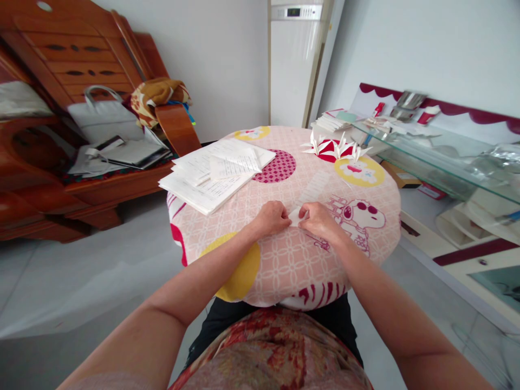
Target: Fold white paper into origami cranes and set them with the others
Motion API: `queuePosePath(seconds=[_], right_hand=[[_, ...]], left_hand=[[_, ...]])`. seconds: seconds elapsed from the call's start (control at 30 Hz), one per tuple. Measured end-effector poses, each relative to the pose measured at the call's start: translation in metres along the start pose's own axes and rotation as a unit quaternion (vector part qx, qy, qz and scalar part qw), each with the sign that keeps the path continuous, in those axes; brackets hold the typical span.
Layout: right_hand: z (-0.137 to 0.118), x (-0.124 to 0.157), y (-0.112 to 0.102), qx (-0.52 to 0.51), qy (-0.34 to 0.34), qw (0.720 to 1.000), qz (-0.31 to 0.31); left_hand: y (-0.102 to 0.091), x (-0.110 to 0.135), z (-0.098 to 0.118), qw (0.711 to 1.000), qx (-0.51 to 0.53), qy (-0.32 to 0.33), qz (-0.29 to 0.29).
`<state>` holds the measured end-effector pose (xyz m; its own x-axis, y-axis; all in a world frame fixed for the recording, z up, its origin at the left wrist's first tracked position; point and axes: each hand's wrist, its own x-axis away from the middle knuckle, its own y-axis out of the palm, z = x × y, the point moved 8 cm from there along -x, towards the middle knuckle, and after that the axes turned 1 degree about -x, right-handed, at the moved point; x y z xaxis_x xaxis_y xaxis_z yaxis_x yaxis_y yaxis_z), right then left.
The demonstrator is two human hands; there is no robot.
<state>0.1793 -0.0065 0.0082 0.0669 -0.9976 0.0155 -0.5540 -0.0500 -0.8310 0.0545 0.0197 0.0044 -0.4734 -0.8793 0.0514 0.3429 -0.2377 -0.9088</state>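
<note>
Near the middle of the round table, a small folded piece of white paper (pixel 296 216) lies between my two hands. My left hand (pixel 272 218) is closed, with its fingertips at the paper's left edge. From the right, my right hand (pixel 317 219) pinches the paper between thumb and fingers. Just beyond them lies a narrow translucent strip (pixel 317 187) with faint lines on it. Several folded paper cranes (pixel 337 147) stand in a row toward the back right of the table. My fingers partly hide the folded paper.
A patterned cloth (pixel 280 265) covers the table. Handwritten sheets (pixel 215 176) are stacked at its left. On the right stands a glass-topped cabinet (pixel 439 162) with a pile of papers (pixel 335 120). A wooden sofa (pixel 89 92) holding a grey bag (pixel 109 122) is at the left.
</note>
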Motion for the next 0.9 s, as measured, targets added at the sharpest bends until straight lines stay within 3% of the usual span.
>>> queuePosePath(seconds=[0.43,0.6,0.9], right_hand=[[0.010,-0.001,0.001,-0.063,0.046,0.995,-0.066],[0.007,0.002,-0.002,-0.070,0.037,0.995,-0.056],[0.007,0.002,-0.002,-0.068,0.035,0.996,-0.051]], left_hand=[[-0.001,0.005,-0.001,1.000,0.002,0.004,0.022],[-0.002,0.008,0.002,0.998,-0.006,-0.009,0.056],[-0.002,0.011,-0.001,0.998,0.017,0.017,0.066]])
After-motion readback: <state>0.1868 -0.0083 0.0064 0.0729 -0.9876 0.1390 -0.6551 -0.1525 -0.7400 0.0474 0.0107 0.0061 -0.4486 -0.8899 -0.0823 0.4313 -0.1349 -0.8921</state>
